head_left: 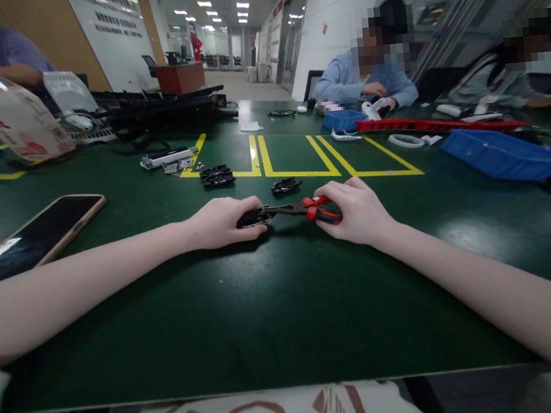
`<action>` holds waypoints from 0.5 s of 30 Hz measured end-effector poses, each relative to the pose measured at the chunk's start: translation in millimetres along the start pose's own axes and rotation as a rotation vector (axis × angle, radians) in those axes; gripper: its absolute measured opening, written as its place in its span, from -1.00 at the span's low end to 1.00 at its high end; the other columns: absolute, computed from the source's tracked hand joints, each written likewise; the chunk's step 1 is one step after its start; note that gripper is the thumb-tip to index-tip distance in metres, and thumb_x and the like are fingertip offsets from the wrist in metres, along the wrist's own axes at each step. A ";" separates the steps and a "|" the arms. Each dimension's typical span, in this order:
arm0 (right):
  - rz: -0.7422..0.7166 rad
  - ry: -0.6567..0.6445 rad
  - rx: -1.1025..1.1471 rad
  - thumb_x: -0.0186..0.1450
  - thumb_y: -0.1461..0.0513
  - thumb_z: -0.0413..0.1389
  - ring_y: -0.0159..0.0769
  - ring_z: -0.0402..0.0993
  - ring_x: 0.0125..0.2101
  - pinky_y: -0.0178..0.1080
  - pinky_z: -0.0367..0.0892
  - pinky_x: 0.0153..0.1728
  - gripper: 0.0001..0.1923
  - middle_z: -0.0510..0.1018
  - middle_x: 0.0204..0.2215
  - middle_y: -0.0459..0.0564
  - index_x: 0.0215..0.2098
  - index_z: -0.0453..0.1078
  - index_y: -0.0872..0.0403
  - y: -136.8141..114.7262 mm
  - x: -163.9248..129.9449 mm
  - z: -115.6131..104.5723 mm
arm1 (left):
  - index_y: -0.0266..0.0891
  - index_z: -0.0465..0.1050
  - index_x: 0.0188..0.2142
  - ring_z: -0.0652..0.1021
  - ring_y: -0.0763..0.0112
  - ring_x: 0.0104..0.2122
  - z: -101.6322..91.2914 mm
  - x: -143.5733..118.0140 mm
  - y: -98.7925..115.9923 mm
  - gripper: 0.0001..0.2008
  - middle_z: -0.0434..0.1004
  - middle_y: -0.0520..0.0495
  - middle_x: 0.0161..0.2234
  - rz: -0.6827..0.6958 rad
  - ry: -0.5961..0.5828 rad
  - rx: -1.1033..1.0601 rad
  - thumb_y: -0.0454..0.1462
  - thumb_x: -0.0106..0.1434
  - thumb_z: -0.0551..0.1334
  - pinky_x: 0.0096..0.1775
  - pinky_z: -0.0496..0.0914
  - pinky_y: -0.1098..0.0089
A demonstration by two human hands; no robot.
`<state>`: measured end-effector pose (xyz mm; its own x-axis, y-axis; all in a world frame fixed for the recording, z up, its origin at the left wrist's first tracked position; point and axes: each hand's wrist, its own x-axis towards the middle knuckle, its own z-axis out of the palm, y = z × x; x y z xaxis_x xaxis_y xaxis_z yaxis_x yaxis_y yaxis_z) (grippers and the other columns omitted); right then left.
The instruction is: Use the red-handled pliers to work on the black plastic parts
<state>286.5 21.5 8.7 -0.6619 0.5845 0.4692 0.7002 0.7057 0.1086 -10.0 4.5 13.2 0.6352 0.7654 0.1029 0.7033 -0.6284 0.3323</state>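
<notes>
Silvery pieces (170, 162) are lying by the yellow tape (254, 157), with a black clump (217, 176) sitting just to their right. Whether these are finished or waiting, I cannot tell. The left hand (223, 222) is closing thumb and fingers around a black part (252, 218), which is pointing right, low over the green table (285, 321). Another black piece (286, 185) is lying loose just beyond. The pliers (327, 216) are meeting the held part's right end; whether they are biting is too small to see. The right hand (355, 211) is curling around their handles. Work on this part appears to be under way, not done.

As for writing, a bag (17, 120) at far left is showing reddish characters, and a wall panel (114, 18) is carrying dark lines; both are too blurred to read. No brand is showing legibly on the pliers.
</notes>
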 end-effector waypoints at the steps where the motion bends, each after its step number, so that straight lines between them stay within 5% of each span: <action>1: 0.012 -0.013 0.013 0.24 0.09 0.11 -0.17 0.42 -0.37 -0.13 0.16 -0.27 -0.73 0.59 -0.27 0.09 -0.20 0.36 0.09 -0.5 0.3 -0.4 | -0.23 0.38 -0.01 0.51 0.33 -0.39 0.3 0.1 -0.2 -0.59 0.56 -0.05 -0.32 -0.007 0.002 -0.004 0.02 0.33 0.13 -0.40 0.23 0.43; 15: 0.060 -0.039 0.014 0.22 0.08 0.12 -0.13 0.47 -0.31 -0.14 0.21 -0.27 -0.66 0.60 -0.22 0.13 -0.15 0.40 0.14 -3.3 1.6 -1.1 | -0.23 0.42 -0.05 0.47 0.40 -0.44 0.9 0.7 -3.0 -0.62 0.51 0.02 -0.38 0.021 0.023 -0.093 0.00 0.33 0.17 -0.40 0.21 0.41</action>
<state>283.4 19.7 10.1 -0.6288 0.6410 0.4401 0.7353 0.6743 0.0685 -11.4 6.8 11.4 0.6412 0.7559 0.1322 0.6565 -0.6296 0.4155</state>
